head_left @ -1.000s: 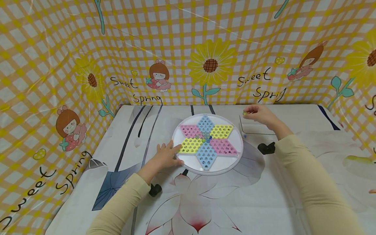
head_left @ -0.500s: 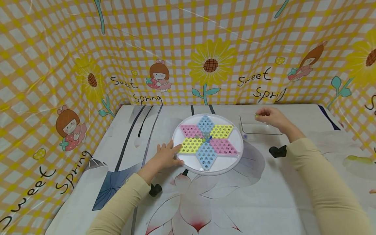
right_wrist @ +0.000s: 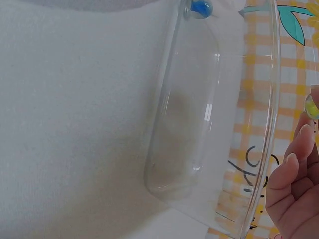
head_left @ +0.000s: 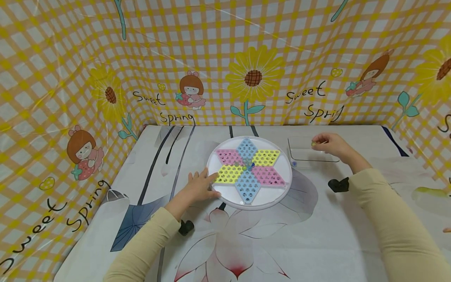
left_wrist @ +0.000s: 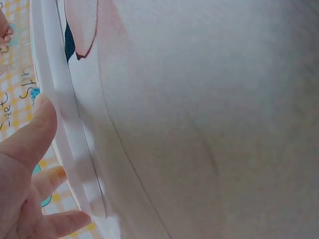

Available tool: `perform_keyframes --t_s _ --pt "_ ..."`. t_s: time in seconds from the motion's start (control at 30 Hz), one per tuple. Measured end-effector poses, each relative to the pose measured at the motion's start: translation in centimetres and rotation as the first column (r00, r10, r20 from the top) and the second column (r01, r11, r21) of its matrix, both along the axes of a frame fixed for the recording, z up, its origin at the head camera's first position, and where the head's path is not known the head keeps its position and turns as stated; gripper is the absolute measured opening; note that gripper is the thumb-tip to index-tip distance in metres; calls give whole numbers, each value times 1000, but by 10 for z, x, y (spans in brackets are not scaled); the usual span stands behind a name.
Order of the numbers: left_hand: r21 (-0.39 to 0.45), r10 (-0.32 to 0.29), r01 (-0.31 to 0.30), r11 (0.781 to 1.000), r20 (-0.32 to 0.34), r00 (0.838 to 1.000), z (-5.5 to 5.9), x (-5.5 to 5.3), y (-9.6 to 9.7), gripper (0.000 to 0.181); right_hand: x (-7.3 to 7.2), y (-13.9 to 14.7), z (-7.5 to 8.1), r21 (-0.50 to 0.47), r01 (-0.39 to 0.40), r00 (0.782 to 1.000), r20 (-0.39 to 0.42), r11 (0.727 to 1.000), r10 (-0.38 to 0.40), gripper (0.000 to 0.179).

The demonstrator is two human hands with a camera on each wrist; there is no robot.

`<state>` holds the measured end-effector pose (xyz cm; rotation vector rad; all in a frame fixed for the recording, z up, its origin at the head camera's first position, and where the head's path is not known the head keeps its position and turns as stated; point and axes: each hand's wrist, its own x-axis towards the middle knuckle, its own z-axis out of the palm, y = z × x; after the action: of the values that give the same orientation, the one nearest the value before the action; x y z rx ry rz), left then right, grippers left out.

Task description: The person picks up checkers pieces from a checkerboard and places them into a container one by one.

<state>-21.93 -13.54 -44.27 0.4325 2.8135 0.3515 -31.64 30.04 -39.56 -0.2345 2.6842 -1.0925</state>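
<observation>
My right hand [head_left: 334,145] pinches a yellow-green glass marble [head_left: 313,144] between thumb and fingertips, over a clear plastic box [head_left: 297,155]. In the right wrist view the same marble [right_wrist: 311,108] shows at the right edge, past the box's rim [right_wrist: 273,89]. A blue marble [right_wrist: 201,9] lies in one end of the box. My left hand [head_left: 198,187] rests on the left edge of a round white Chinese checkers board [head_left: 220,154], thumb [left_wrist: 42,117] and fingers spread along the rim. Several marbles [head_left: 248,165] sit around the middle of the star-shaped hole pattern.
A white cloth with printed flowers [head_left: 234,250] covers the table. A yellow checked sheet [head_left: 211,47] hangs behind and at the sides. A small black object [head_left: 338,185] is beside the right wrist, another [head_left: 186,227] by the left. A small white ball [head_left: 241,203] lies on the board's near edge.
My right hand, pinching the marble, has moved rightward from the box's left end to over its middle, and a little nearer. My left hand and the board have stayed put.
</observation>
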Motion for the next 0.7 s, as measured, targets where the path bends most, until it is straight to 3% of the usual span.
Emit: perform_keyframes --t_s 0.4,0.7 --pt "10 3 -3 1000 4 1000 2 2 0 73 3 -5 6 -11 -4 999 -35 1000 3 43" --pt "15 11 -11 1000 18 1000 2 1 0 74 5 -34 18 -47 -15 996 -83 999 11 44"
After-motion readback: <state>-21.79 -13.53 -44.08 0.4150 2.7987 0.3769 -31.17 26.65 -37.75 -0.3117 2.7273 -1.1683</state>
